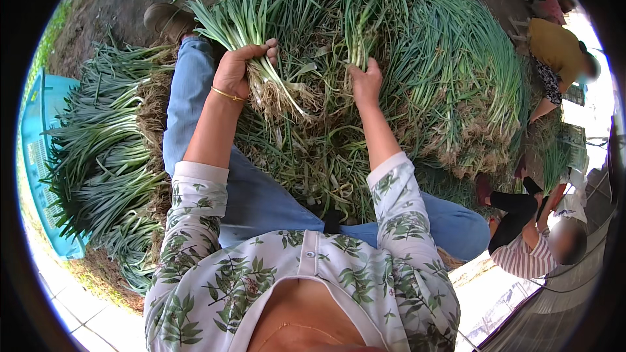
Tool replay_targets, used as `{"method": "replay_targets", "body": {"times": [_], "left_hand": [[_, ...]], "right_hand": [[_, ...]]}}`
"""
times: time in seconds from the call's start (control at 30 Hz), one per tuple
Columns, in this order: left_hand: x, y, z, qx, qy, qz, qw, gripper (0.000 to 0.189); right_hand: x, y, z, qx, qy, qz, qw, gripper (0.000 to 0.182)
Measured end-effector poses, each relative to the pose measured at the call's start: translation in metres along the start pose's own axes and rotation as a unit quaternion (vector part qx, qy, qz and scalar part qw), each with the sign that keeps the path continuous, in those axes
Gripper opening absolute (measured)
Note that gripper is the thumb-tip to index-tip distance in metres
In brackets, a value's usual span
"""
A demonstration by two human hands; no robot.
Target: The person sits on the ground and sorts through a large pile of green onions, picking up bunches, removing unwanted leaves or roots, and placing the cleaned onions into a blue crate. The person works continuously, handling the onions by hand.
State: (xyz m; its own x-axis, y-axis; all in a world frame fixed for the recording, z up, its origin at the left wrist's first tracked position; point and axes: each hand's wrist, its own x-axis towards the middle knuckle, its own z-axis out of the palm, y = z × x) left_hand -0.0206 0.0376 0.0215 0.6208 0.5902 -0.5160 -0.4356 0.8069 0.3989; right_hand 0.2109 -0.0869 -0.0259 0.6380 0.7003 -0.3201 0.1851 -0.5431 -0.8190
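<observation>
My left hand (239,71) is closed around a thick bunch of spring onions (244,22). Its green leaves fan out away from me, and the pale stems and tangled roots hang below my fist. A smaller clump of spring onions (359,44) is pinched in my right hand (366,80); its stem ends show above the fingers, and the leaves merge with the heap behind. Both hands are over a large heap of loose spring onions (459,63) between and beyond my legs. Under my forearms lies a litter of yellowed leaves and stripped bits (318,166).
Left of my leg, rooted bunches (117,146) are stacked in a long row beside a turquoise plastic basket (36,156). On the right sit a person in a striped top (525,256) and a person in a mustard top (555,51). A dark crate (573,144) stands near them.
</observation>
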Motion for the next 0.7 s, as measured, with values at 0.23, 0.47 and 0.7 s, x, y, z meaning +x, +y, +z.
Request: {"method": "replay_targets", "body": {"times": [0.23,0.47,0.7], "left_hand": [[0.003,-0.008,0.004,0.022,0.001,0.048,0.999,0.014],[0.004,-0.016,0.002,0.035,0.024,0.055,0.998,0.014],[-0.008,-0.044,0.005,0.192,-0.013,0.004,0.981,0.011]], "right_hand": [[-0.012,0.002,-0.058,-0.021,0.041,-0.006,0.999,0.046],[-0.059,0.024,-0.056,0.231,0.016,0.055,0.971,0.037],[-0.109,0.005,-0.028,0.269,-0.129,0.018,0.954,0.026]]}}
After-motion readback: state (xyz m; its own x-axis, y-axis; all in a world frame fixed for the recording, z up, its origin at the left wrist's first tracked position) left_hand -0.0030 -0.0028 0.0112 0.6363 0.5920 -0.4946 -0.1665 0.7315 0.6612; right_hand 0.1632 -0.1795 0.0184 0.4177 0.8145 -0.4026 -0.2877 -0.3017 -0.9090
